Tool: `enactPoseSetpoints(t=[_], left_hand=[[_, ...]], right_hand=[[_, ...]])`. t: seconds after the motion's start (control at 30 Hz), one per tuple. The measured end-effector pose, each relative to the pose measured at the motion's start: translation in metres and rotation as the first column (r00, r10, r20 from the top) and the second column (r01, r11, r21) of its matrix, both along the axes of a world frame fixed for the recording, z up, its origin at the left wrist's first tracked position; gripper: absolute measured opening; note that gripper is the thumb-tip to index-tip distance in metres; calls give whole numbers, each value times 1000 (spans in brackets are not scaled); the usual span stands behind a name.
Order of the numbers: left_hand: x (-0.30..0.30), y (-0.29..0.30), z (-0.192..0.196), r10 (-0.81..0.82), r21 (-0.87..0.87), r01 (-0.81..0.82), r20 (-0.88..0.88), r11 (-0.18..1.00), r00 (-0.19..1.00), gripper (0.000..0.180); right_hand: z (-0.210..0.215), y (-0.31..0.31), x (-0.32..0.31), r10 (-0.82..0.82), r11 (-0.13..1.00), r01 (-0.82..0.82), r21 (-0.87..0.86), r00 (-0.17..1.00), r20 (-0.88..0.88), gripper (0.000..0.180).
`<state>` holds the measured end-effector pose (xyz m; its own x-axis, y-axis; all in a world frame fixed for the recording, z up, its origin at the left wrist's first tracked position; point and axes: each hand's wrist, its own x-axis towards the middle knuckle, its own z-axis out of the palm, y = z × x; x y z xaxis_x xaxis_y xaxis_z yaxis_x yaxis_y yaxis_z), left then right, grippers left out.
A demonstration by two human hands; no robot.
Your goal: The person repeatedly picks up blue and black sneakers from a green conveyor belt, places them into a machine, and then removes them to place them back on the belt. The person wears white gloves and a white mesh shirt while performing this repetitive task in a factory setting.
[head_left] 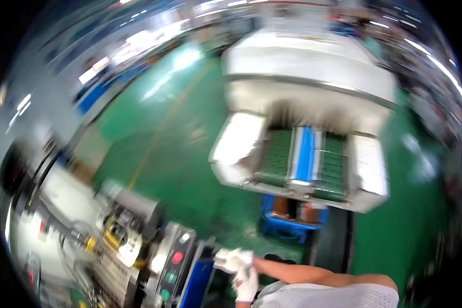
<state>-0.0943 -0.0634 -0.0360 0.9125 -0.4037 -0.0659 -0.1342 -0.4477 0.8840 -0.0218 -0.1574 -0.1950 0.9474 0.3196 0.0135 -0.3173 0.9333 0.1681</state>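
- blurred frame; both hands low centre, just right of the grey control panel (175,262) with its red and green buttons
- right hand (230,259) in a white glove, bare forearm running in from the lower right; left hand (247,283) also white-gloved, just below it and touching it
- gloved fingers bunched together, one hand seemingly gripping the other's glove; too blurred to tell whether either is clenched or loose
- blue crate (292,218) on the green floor (190,154) above the hands, right of the panel; brownish contents, kind unclear
- white conveyor machine (303,82) above the crate; green belt with a blue strip (304,154) down the middle, long axis running away from the crate
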Motion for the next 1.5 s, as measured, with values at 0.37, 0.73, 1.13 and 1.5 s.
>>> enactPoseSetpoints(t=[0.37,0.73,1.13,1.5], left_hand=[[-78,94,-19,286,312,-323,160,893,945,39],[-133,180,-12,667,69,-667,25,742,745,40],[-157,270,35,635,-83,-630,58,772,770,41],[-120,217,5,680,131,-678,32,724,732,43]], right_hand=[[99,112,-16,725,241,-652,-719,613,-313,60],[139,260,-61,833,423,-892,-161,452,-319,102],[143,349,-73,431,526,-376,-763,891,-142,72],[141,299,-43,948,-43,-641,-766,215,-234,103]])
